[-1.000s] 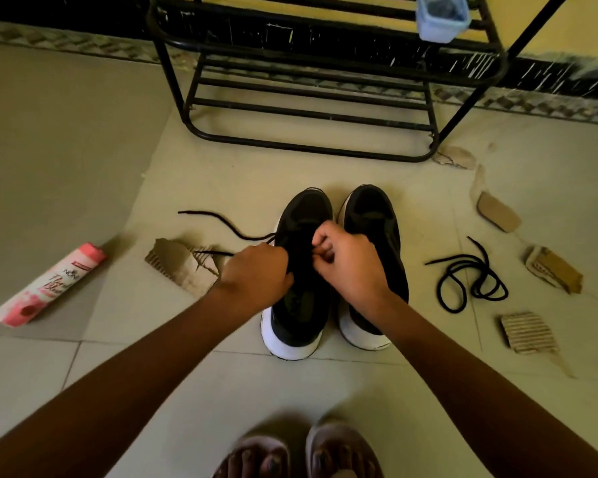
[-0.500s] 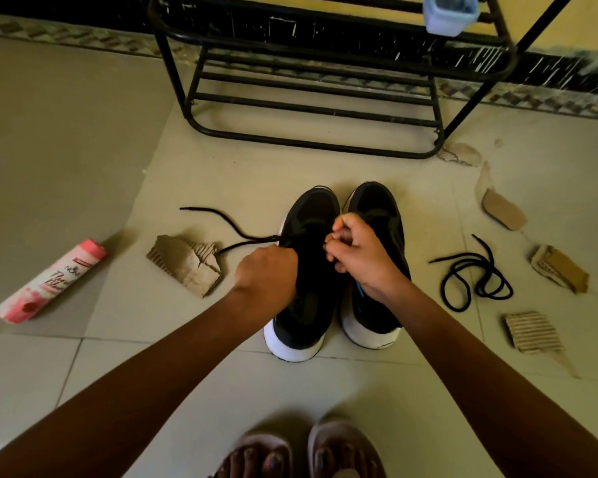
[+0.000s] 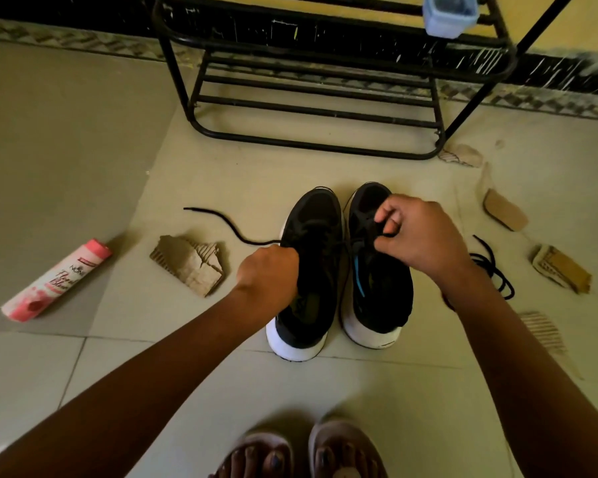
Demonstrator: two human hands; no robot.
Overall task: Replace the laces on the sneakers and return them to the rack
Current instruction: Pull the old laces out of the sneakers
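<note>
Sneakers of black fabric on white soles; left grip and right grip pinch the thin lace.

Two sneakers there, side by side. Two hands in shot. Laces, I count two. One rack, one blue tub, one pink can. Cardboard scraps: one, two, three, four, five. And two sandalled feet at the bottom edge.
</note>
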